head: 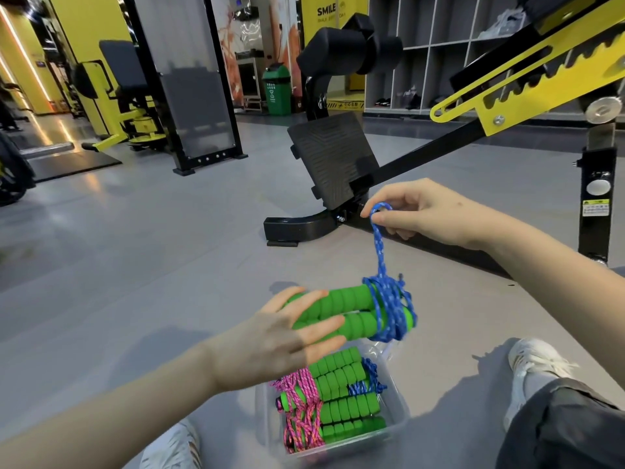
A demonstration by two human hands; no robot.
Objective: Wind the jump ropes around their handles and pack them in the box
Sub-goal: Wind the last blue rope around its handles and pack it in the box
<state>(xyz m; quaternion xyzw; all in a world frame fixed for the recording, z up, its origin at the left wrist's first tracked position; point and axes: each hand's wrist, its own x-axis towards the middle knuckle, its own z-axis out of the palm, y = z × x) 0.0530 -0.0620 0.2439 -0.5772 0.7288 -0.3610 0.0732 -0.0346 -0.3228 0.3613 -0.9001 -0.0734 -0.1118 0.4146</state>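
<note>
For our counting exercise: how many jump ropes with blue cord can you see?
2. One blue rope is wound on green handles held above the clear box; another blue cord lies in the box. Others may be hidden underneath.

"SMILE" on yellow wall banner [325,11], recycling symbol on green bin [276,89], other labels unreadable

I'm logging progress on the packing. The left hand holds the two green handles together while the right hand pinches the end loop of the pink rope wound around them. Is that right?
Not quite: the rope wound around the green handles is blue, not pink, as the head view shows. The pink rope lies in the box. The rest stands: the left hand holds the handles and the right hand pinches the end loop.
</note>
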